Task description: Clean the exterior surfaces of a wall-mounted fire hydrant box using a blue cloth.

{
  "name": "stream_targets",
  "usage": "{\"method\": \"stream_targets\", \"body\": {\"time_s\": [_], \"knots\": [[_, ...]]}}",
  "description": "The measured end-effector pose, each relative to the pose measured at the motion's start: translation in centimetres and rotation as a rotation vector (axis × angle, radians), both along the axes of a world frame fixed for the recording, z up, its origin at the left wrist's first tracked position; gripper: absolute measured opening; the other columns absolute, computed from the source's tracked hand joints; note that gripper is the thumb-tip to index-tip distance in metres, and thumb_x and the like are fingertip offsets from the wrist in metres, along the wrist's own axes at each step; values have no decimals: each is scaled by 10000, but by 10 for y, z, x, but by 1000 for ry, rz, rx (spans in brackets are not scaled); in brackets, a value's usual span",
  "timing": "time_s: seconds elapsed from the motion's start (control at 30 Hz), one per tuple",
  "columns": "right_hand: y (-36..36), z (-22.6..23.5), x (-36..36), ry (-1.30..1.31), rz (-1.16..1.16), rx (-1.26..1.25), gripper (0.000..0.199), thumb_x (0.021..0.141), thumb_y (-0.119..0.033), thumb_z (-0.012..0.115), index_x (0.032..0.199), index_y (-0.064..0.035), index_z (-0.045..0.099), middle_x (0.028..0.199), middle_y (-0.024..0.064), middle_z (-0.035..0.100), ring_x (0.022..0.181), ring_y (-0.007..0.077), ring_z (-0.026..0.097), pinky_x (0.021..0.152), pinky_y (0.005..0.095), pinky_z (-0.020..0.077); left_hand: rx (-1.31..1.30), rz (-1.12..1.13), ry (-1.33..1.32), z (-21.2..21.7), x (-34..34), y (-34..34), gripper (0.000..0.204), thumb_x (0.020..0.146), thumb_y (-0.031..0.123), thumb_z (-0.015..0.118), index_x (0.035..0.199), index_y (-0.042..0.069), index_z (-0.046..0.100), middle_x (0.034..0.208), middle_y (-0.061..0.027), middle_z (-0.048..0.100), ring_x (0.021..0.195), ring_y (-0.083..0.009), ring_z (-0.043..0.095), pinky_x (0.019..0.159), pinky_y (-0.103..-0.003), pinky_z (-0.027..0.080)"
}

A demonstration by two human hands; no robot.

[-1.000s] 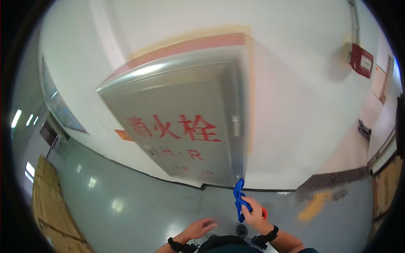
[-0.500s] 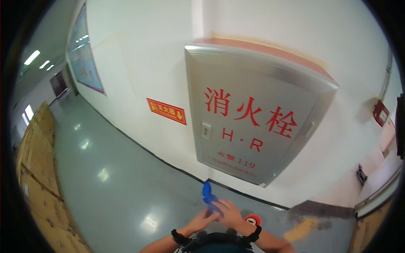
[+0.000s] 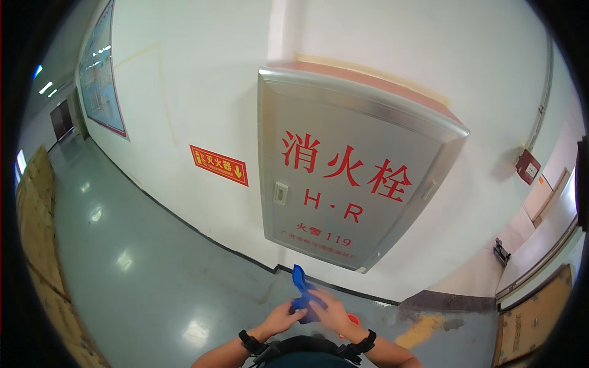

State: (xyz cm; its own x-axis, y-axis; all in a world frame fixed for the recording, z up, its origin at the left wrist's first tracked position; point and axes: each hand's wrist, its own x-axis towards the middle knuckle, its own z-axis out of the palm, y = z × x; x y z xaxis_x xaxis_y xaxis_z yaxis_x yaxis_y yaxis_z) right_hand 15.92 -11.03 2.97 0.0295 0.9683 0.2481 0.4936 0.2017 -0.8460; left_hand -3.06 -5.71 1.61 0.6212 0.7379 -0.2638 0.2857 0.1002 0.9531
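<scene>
In front of my body, low in the view, a bright blue, folded thing sticks up from between my two hands; its exact kind I cannot make out. My left hand pinches its lower left part between thumb and fingers. On its right side my right hand is closed with the fingers curled over the blue material. The two hands are close together. Just behind my right wrist an orange-red round object shows on the floor, mostly hidden by the hand.
A grey metal hydrant cabinet with red lettering juts from the white wall ahead. Left of it hangs a red sign. Wooden panels line the left; a wooden board stands at right. Yellow paint marks the floor.
The view has turned a little to the right, so the cabinet and sign sit further left. My hands still hold the blue thing, with the left fingers higher on it.
</scene>
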Motion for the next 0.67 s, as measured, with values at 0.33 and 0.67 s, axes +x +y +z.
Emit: {"method": "stream_targets", "body": {"time_s": [0.33, 0.67], "knots": [[13, 0, 26, 592, -252, -121, 319, 985, -208, 561, 1237, -16, 593, 1068, 50, 653, 967, 104, 572, 876, 256, 455, 3, 176, -189, -24, 9, 23, 384, 928, 214, 625, 1238, -2, 558, 929, -66, 666, 832, -125, 610, 776, -286, 499], [24, 8, 15, 985, -181, -192, 284, 989, -129, 531, 1226, 23, 571, 1081, 82, 636, 986, 138, 595, 910, 278, 474, -21, 222, -243, -45, -8, 35, 449, 946, 131, 603, 1353, 23, 447, 1152, -117, 623, 1012, -167, 611, 891, -302, 494]]}}
